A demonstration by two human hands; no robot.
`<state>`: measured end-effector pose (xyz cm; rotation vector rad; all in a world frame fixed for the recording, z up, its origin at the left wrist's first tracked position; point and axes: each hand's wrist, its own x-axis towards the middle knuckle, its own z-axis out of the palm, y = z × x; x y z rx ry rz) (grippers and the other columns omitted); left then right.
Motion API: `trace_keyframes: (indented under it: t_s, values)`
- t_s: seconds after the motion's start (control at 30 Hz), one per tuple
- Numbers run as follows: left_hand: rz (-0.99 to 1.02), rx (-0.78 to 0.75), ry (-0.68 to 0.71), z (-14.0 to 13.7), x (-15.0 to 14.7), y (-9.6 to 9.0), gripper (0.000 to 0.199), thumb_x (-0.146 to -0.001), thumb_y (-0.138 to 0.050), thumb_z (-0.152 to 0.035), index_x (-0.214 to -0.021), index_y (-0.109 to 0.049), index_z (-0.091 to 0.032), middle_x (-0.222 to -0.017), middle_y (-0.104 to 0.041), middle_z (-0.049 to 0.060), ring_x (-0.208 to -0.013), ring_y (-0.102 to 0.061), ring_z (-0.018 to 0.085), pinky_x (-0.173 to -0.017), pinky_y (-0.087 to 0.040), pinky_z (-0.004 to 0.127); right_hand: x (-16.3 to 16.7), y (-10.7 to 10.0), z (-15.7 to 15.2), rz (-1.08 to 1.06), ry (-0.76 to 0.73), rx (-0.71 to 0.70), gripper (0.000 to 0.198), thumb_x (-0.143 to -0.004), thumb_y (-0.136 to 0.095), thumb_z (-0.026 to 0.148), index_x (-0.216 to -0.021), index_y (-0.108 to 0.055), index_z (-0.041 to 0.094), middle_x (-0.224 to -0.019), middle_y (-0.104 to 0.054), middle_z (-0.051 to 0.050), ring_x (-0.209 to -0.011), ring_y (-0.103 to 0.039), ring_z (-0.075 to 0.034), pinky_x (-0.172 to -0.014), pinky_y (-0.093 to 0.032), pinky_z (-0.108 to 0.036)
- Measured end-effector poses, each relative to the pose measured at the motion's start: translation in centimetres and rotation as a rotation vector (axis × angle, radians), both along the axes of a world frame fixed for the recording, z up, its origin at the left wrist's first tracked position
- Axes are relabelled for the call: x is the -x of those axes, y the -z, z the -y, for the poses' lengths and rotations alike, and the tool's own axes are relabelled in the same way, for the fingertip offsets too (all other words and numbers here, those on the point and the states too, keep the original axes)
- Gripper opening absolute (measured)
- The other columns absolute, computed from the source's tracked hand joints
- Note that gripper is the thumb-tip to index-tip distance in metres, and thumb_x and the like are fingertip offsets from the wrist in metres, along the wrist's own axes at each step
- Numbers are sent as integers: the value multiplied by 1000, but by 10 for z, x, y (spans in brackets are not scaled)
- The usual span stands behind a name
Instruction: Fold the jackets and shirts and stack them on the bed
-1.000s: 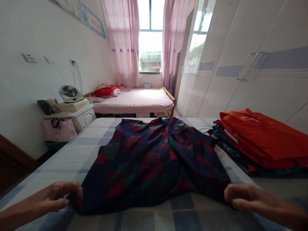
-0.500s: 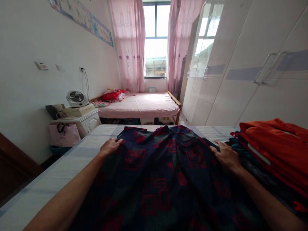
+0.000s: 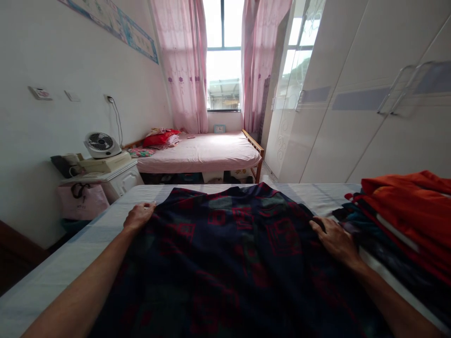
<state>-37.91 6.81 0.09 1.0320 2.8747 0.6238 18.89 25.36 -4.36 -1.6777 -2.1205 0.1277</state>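
Note:
A dark navy shirt [image 3: 225,253] with red and green geometric patches lies spread in front of me, its upper edge toward the far side of the bed. My left hand [image 3: 139,217] pinches the shirt's left edge near the top corner. On the opposite side my right hand [image 3: 335,238] is closed on the right edge, thumb and fingers around the cloth. The fabric between them hangs in soft folds, and its lower part runs out of view toward me.
Folded clothes with an orange garment [image 3: 408,202] on top are stacked at the right on the pale bed sheet [image 3: 84,263]. Beyond stand a pink bed [image 3: 207,155], a fan [image 3: 102,143] on a white cabinet [image 3: 121,180], and a tall wardrobe [image 3: 352,145].
My left hand has moved left with the shirt's edge, so the cloth is stretched wider. My right hand still grips its side and sits slightly lower. The view has shifted a little.

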Motion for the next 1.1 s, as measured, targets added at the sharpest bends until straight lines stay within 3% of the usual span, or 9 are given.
trace_keyframes:
  t_s: [0.17,0.3,0.4,0.5,0.6,0.7,0.93,1.03,1.1]
  values:
    - [-70,-17,180,-32,9,-7,52,-80,-42,-42,-119,-60,-12,-116,-66,14,-109,-60,28,-90,-46,35,17,-22,-29,39,-74,57,59,-86,-30,51,-124,-54,12,-131,-54,-16,-122,-48,-30,-101,-36,-43]
    - [-113,-42,399,-61,7,-7,56,-75,-46,-28,-128,-54,-15,-135,-54,7,-128,-45,21,-106,-34,28,48,-47,-65,35,-139,205,52,-88,-29,44,-114,-61,13,-124,-60,-15,-115,-55,-29,-95,-42,-37]
    - [-122,-31,500,-76,4,-1,65,-66,-48,-17,-131,-51,-17,-137,-51,5,-129,-43,18,-107,-32,25,77,-57,-88,18,-208,259,46,-89,-30,42,-101,-67,18,-111,-68,-11,-103,-62,-25,-86,-46,-32]
    - [-131,-7,538,-83,2,6,60,-64,-50,-13,-122,-59,-23,-123,-61,4,-116,-54,20,-100,-38,27,104,-57,-100,1,-248,256,42,-86,-38,45,-95,-69,18,-105,-70,-9,-99,-63,-25,-83,-48,-31]
    - [-138,-3,527,-83,-1,9,27,-71,-51,-21,-91,-70,-23,-95,-67,5,-96,-62,23,-89,-45,31,123,-51,-101,2,-284,266,36,-78,-53,46,-89,-70,16,-94,-72,-9,-94,-64,-27,-79,-48,-32]
    - [-136,-60,518,-72,-2,5,17,-76,-51,-29,-71,-64,-20,-91,-65,6,-93,-60,22,-85,-45,29,126,-49,-92,4,-334,270,29,-77,-55,38,-89,-70,17,-90,-72,-6,-89,-65,-25,-77,-48,-30]
    - [-103,-239,301,-42,15,-42,35,-90,-28,-37,-104,-51,-14,-76,-58,1,-67,-53,14,-63,-44,24,109,-92,-85,-354,-232,10,34,-80,-52,44,-99,-66,21,-90,-72,-5,-82,-66,-24,-72,-49,-32]
    - [-162,-256,177,-52,23,-55,32,-90,-32,-32,-104,-51,-12,-86,-58,7,-79,-55,18,-74,-43,31,124,-105,-98,-274,-176,-51,32,-82,-52,40,-100,-66,18,-96,-71,-9,-90,-64,-25,-78,-46,-33]
    - [-183,-229,141,-60,24,-52,34,-90,-31,-32,-105,-53,-10,-92,-59,12,-88,-56,23,-79,-42,39,139,-104,-106,-165,-163,-46,35,-84,-50,38,-105,-64,14,-104,-68,-14,-99,-61,-27,-84,-44,-34]
